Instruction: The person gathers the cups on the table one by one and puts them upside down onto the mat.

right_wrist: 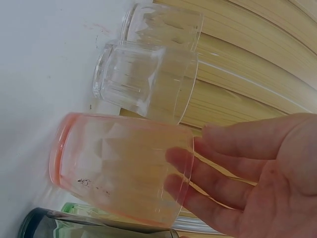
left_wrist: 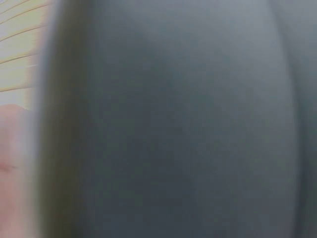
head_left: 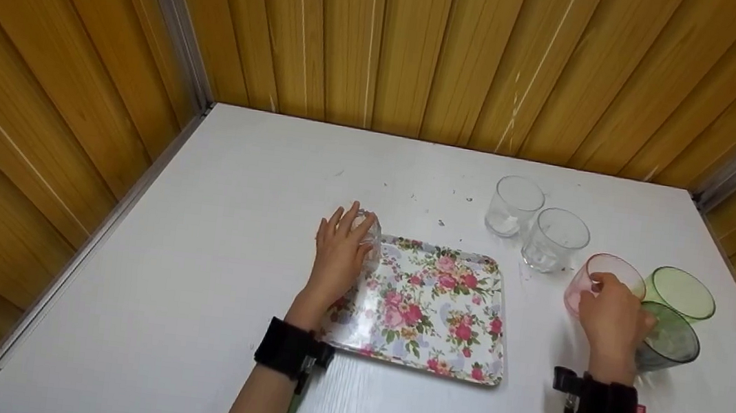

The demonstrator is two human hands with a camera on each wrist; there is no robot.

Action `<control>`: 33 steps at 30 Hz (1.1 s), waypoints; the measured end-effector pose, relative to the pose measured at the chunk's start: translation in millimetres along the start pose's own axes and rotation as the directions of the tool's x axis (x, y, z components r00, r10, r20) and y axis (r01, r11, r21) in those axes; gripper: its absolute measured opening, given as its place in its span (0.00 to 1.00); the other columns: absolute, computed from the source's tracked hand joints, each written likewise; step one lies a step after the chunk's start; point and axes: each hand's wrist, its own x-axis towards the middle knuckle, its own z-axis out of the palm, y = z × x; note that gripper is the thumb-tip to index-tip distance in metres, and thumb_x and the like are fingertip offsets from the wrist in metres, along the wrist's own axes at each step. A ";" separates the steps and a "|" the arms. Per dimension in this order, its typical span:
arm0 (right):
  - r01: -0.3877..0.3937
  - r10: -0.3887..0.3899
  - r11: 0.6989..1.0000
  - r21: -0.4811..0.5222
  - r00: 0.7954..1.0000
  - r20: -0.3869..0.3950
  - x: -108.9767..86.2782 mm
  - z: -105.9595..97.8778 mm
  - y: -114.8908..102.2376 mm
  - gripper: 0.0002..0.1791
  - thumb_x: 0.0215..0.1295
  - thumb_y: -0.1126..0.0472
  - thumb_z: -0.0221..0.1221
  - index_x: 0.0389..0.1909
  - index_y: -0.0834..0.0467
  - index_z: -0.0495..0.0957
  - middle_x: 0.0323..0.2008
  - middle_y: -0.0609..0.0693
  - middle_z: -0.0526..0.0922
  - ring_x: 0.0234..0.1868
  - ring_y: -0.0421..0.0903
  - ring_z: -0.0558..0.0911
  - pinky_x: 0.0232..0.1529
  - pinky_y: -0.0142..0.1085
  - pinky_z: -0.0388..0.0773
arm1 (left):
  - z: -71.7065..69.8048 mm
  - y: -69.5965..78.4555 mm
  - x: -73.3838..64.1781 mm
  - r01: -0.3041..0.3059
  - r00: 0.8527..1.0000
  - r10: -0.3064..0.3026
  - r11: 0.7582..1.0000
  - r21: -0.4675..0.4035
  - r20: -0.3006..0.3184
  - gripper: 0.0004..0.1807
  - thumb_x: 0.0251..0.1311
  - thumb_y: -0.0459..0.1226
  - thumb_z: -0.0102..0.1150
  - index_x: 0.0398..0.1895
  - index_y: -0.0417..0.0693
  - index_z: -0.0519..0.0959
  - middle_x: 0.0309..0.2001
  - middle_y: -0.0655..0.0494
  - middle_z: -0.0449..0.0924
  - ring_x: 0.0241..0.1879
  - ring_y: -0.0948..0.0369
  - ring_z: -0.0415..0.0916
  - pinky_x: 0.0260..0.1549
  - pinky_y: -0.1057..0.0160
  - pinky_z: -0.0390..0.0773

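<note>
A clear drinking glass (head_left: pixel 374 242) stands at the far left corner of a floral tray (head_left: pixel 353 336), partly hidden by my left hand (head_left: pixel 338 252). The left hand holds this glass from its left side, fingers spread around it. At the right, my right hand (head_left: pixel 615 321) is at the rim of a pink glass (right_wrist: pixel 119 163). Its fingertips (right_wrist: pixel 176 157) overlap the rim in the right wrist view, while the thumb tip stays just off it. A dark grey glass (head_left: pixel 674 345) and a green glass (head_left: pixel 687 291) stand close beside that hand.
Two more clear glasses (head_left: pixel 513 206) (head_left: pixel 555 238) stand behind the pink one. All of this is on a white table (head_left: pixel 221 217) backed by wood-look panels (head_left: pixel 407 45). A dark blurred surface (left_wrist: pixel 188 119) fills most of the left wrist view.
</note>
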 end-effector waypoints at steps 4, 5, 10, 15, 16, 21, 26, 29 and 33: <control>0.001 -0.001 1.000 0.007 1.000 -0.023 -0.5 0.0 0.3 0.18 0.60 0.64 0.48 0.51 0.66 0.71 0.46 0.63 0.77 0.46 0.67 0.73 0.43 0.58 0.57 | 0.2 0.0 0.1 -0.013 1.000 0.013 0.999 0.030 0.000 0.26 0.62 0.40 0.51 0.65 0.54 0.64 0.69 0.50 0.52 0.68 0.47 0.45 0.65 0.42 0.43; 0.000 0.000 1.000 0.007 1.000 -0.026 -0.5 0.0 0.2 0.18 0.61 0.64 0.48 0.50 0.66 0.71 0.46 0.63 0.77 0.46 0.67 0.73 0.43 0.58 0.57 | 0.2 0.0 0.2 -0.014 1.000 0.014 0.999 0.033 -0.001 0.26 0.62 0.40 0.51 0.65 0.54 0.64 0.69 0.50 0.53 0.68 0.47 0.45 0.65 0.42 0.43; 0.000 0.000 1.000 -0.017 1.000 -0.012 -0.9 -0.1 -0.5 0.17 0.61 0.63 0.48 0.49 0.66 0.72 0.44 0.64 0.78 0.45 0.66 0.73 0.44 0.58 0.57 | -0.3 0.4 0.1 -0.012 1.000 0.013 1.000 0.023 -0.013 0.25 0.62 0.40 0.51 0.64 0.54 0.65 0.68 0.50 0.54 0.68 0.47 0.46 0.65 0.42 0.43; 0.019 -0.020 0.999 -0.027 1.000 -0.016 -1.7 0.5 -0.5 0.16 0.59 0.63 0.50 0.47 0.66 0.74 0.41 0.63 0.79 0.43 0.65 0.75 0.42 0.58 0.57 | -1.0 0.1 -0.1 -0.020 0.999 0.019 1.000 -0.019 -0.030 0.27 0.61 0.41 0.53 0.64 0.48 0.63 0.67 0.48 0.56 0.68 0.46 0.47 0.65 0.42 0.42; 0.025 -0.026 0.999 -0.026 0.999 -0.021 -2.1 0.7 -0.4 0.16 0.58 0.63 0.50 0.46 0.66 0.74 0.41 0.63 0.80 0.42 0.65 0.75 0.42 0.58 0.57 | -1.0 -0.2 -0.1 -0.022 0.999 0.022 0.999 -0.027 -0.033 0.28 0.61 0.41 0.53 0.64 0.46 0.63 0.67 0.48 0.56 0.67 0.46 0.47 0.64 0.41 0.43; 0.039 -0.040 0.999 -0.029 0.998 -0.045 -2.6 2.9 0.7 0.14 0.56 0.64 0.50 0.41 0.65 0.78 0.39 0.63 0.80 0.42 0.65 0.75 0.41 0.59 0.58 | -1.0 -0.2 0.4 -0.026 0.999 0.023 0.997 -0.068 -0.046 0.31 0.60 0.41 0.54 0.64 0.40 0.61 0.67 0.46 0.57 0.67 0.45 0.48 0.64 0.41 0.43; 0.031 -0.031 0.999 -0.042 0.999 -0.018 -0.8 3.4 1.6 0.15 0.57 0.64 0.51 0.42 0.64 0.78 0.41 0.64 0.80 0.44 0.66 0.74 0.43 0.60 0.57 | -2.2 1.8 0.7 -0.014 0.999 0.010 0.995 -0.098 -0.040 0.34 0.56 0.43 0.58 0.64 0.40 0.60 0.67 0.46 0.57 0.67 0.46 0.48 0.65 0.43 0.42; 0.021 -0.021 0.998 -0.054 1.000 0.016 0.8 3.5 1.3 0.14 0.58 0.63 0.51 0.42 0.64 0.78 0.43 0.64 0.79 0.45 0.67 0.73 0.44 0.60 0.56 | -4.4 3.4 0.9 -0.018 0.998 0.013 0.994 -0.111 -0.054 0.36 0.54 0.43 0.60 0.64 0.40 0.60 0.67 0.45 0.56 0.67 0.46 0.48 0.65 0.43 0.42; 0.020 -0.017 0.997 -0.069 0.999 0.037 2.3 4.1 -0.1 0.13 0.59 0.63 0.51 0.41 0.63 0.79 0.43 0.64 0.79 0.44 0.68 0.73 0.43 0.59 0.55 | -8.2 5.0 1.5 -0.030 0.997 0.021 0.994 -0.107 -0.080 0.38 0.53 0.44 0.61 0.64 0.39 0.60 0.67 0.44 0.56 0.67 0.46 0.48 0.65 0.43 0.42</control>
